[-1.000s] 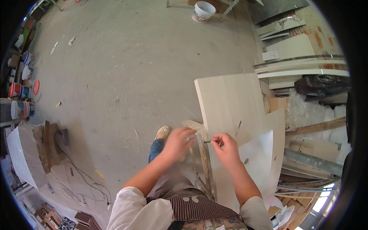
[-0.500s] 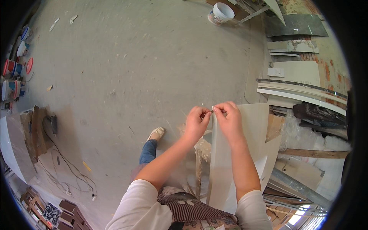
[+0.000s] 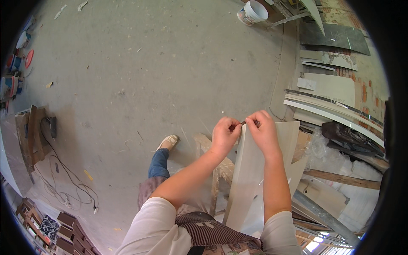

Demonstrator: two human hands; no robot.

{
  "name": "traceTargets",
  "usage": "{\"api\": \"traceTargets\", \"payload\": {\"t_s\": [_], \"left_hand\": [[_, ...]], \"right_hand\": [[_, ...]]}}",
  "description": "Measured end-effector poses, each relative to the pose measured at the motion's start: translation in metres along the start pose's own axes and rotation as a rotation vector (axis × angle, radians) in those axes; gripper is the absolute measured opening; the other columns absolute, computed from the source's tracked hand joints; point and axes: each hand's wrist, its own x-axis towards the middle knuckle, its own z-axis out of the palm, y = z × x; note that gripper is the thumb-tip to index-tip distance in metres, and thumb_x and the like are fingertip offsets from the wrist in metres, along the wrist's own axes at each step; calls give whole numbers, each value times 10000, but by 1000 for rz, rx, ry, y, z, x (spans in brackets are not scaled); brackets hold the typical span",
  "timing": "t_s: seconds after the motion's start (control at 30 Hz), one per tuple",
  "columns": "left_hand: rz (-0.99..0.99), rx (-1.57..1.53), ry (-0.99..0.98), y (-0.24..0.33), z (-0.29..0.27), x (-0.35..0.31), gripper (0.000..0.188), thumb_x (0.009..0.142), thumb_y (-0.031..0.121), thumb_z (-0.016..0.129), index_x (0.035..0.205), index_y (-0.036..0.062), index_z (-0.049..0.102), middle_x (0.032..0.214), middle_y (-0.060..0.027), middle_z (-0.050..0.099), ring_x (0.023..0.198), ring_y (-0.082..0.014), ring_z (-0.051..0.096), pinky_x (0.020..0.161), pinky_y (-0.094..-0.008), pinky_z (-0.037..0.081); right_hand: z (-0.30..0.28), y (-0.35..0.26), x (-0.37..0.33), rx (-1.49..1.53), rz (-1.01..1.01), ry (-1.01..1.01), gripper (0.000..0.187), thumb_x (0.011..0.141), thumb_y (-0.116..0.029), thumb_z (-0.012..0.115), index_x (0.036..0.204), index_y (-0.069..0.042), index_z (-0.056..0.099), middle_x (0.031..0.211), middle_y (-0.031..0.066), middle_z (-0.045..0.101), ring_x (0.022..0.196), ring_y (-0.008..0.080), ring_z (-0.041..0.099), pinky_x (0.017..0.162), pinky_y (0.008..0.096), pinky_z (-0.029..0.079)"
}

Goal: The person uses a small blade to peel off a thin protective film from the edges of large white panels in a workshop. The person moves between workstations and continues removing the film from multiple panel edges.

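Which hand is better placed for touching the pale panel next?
Right hand, probably: it appears over the panel, the left hand mostly beyond its left edge. Both seem to pinch a dark piece.

Soft, even light, whitish sheen on the board (image 3: 248, 182), black-rimmed fisheye distortion

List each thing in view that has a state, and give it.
left hand, fingers closed on the small dark piece
right hand, fingers closed on it too
pale board, partly hidden by right arm
white bucket, upright, open
clear plastic sheeting, crumpled
cord end, loose on the floor
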Motion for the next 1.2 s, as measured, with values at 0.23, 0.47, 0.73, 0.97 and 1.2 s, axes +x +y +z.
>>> {"api": "traceTargets", "payload": {"t_s": [0.23, 0.47, 0.73, 0.97, 1.2], "left_hand": [[55, 14, -6, 4, -2, 0, 75, 840, 17, 721, 854, 13, 648, 842, -81, 637, 747, -181, 630, 677, -310, 517], [228, 60, 16, -1, -5, -3, 82, 788, -6, 720, 836, 19, 659, 836, -103, 621, 739, -271, 622, 640, -356, 504], [295, 140, -18, -7, -8, -18, 102, 771, -12, 728, 839, 30, 665, 848, -98, 638, 760, -295, 628, 652, -374, 506], [308, 127, -75, -19, -12, -48, 120, 772, -12, 737, 858, 39, 671, 863, -108, 670, 813, -306, 647, 715, -377, 513], [378, 168, -109, -28, -18, -89, 146, 771, -36, 740, 864, 31, 650, 880, -101, 667, 804, -301, 649, 689, -387, 521]], "right_hand": [[0, 4, -10, 35, -29, 10, 108, 888, -55, 695, 839, 20, 635, 848, 59, 553, 705, 139, 535, 614, 276, 455], [7, 14, -29, 77, -160, 71, 64, 896, -23, 677, 862, 10, 634, 909, 82, 567, 736, 181, 601, 646, 299, 534], [16, 24, -51, 37, -208, 141, 69, 879, -21, 695, 853, 2, 635, 901, 83, 569, 725, 188, 602, 607, 307, 514], [23, 37, -86, -57, -242, 146, 68, 844, 13, 718, 863, -4, 655, 893, 93, 570, 736, 198, 585, 614, 297, 491], [31, 48, -131, -102, -282, 180, 88, 829, -51, 737, 837, -32, 651, 859, 75, 587, 685, 235, 586, 581, 348, 493]]}}
